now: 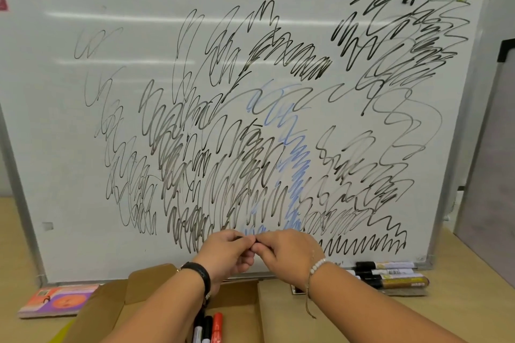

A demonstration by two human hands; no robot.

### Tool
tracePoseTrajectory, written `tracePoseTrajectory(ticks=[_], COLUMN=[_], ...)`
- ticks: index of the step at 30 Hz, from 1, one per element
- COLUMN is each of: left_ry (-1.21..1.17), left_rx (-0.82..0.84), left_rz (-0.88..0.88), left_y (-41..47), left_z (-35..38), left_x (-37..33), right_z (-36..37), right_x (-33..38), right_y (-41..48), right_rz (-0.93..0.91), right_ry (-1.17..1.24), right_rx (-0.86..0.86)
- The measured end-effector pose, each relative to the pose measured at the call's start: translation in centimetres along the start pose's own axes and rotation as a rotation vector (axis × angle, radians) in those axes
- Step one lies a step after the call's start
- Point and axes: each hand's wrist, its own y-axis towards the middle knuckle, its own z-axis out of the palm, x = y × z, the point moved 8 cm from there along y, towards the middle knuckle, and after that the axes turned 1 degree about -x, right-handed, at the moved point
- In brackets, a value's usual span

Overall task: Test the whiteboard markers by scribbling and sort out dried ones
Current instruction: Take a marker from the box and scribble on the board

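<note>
Seen from the head: pinched between the curled fingers of left hand (227,255) and right hand (288,252), a dark marker (239,237), nearly all hidden, low before the scribbled whiteboard (55,120). Cut off below, more markers (207,327) in a box (278,315).

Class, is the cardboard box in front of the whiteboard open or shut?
Open: the cardboard box has its flaps spread, and markers show inside.

Barely seen
Our left hand (227,252) and right hand (287,252) hide most of the marker (239,237); boxed markers (207,327) run off frame.
</note>
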Motion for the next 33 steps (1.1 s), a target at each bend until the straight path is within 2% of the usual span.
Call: tracePoseTrajectory(ticks=[9, 17, 21, 24, 26, 29, 31, 33], left_ry=[0.0, -0.05, 0.003, 0.134, 0.107, 0.057, 0.005, -0.099], left_rx=[0.032, 0.032, 0.024, -0.023, -0.05, -0.078, -0.094, -0.081], left_rz=[-0.004, 0.009, 0.063, 0.207, 0.232, 0.183, 0.14, 0.085], left_y=[0.8, 1.1, 1.0, 0.9, 0.9, 1.3, 1.5, 1.5], left_z=[0.4, 0.3, 0.1, -1.0, -2.0, -3.1, -3.5, -3.6], left_x=[0.1, -0.1, -0.4, -1.8, -2.4, -2.5, -2.1, -1.6], right_z=[0.8, 0.5, 0.8, 1.4, 1.7, 1.3, 0.4, -1.4], right_x=[-1.4, -1.3, -1.4, -2.5, -3.4, -4.2, -3.8, -3.1], right_y=[1.2, 1.8, 1.9, 1.6, 1.1, 1.3, 1.9, 2.5], right_rz=[0.116, 0.104, 0.129, 0.212, 0.266, 0.273, 0.269, 0.295], right_ry=[-0.072, -0.155, -0.129, -0.013, 0.064, 0.164, 0.323, 0.538], right_rx=[0.199, 0.247, 0.26, 0.304, 0.321, 0.27, 0.212, 0.077])
